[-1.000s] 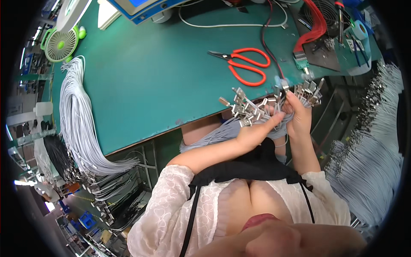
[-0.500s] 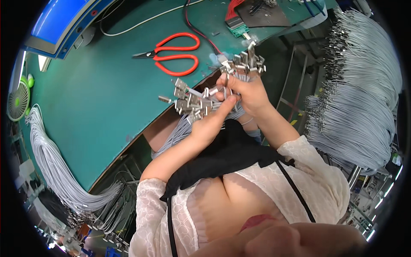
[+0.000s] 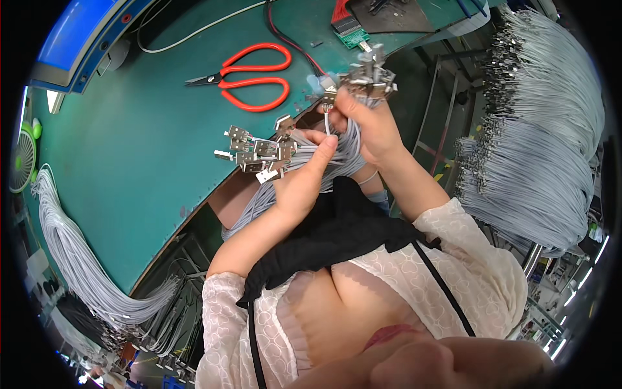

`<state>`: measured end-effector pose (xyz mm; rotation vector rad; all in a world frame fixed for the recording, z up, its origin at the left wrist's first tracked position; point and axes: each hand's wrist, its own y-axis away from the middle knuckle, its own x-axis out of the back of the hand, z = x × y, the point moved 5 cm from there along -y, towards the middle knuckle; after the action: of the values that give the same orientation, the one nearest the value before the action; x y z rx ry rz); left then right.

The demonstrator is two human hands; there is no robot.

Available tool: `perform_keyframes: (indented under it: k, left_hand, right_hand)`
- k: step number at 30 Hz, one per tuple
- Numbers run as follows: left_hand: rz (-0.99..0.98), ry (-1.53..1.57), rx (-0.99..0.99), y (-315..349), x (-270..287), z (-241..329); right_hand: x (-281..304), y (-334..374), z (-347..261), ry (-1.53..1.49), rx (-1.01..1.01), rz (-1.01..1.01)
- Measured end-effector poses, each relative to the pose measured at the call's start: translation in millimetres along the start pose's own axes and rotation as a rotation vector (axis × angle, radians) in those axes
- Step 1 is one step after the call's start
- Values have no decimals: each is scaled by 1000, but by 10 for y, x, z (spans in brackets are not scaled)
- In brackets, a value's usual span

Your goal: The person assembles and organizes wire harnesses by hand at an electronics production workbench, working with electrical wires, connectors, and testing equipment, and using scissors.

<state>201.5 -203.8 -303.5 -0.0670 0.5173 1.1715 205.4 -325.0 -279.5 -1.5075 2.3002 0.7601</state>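
Observation:
My left hand is closed around a bundle of grey USB cables, their bare metal plugs fanning out to the left over the table's edge. Its thumb and fingers also pinch a single cable that runs up to one plug. That plug is at the white end of a red-and-black lead; whether it is fully inserted I cannot tell. My right hand grips a second bundle, whose metal plugs stick up past the thumb and are slightly blurred. Its fingertips are beside the single plug. Grey cable lengths hang over my lap.
Red-handled scissors lie on the green table. A green circuit board with red wires sits at the back. Grey cable hanks drape over the left edge and hang in a large mass at right. A green fan stands far left.
My left hand has moved slightly left and down with its bundle, apart from the right hand. The single cable now stretches up to the lead's end. The whole view has shifted slightly.

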Motion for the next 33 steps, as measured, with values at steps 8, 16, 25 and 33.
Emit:
perform_keyframes:
  k: [8,16,25,33]
  left_hand:
    - [50,90,38,37,-24,23]
    - [61,131,18,19,-36,39]
    - [34,213,94,54,-21,-34]
    - [-70,148,-65,57,-66,21]
  right_hand:
    - [29,108,24,170,7,19]
    - [136,-15,31,35,52,-13]
    - [-100,58,-49,231,-24,14]
    - [112,122,34,112,-19,51]
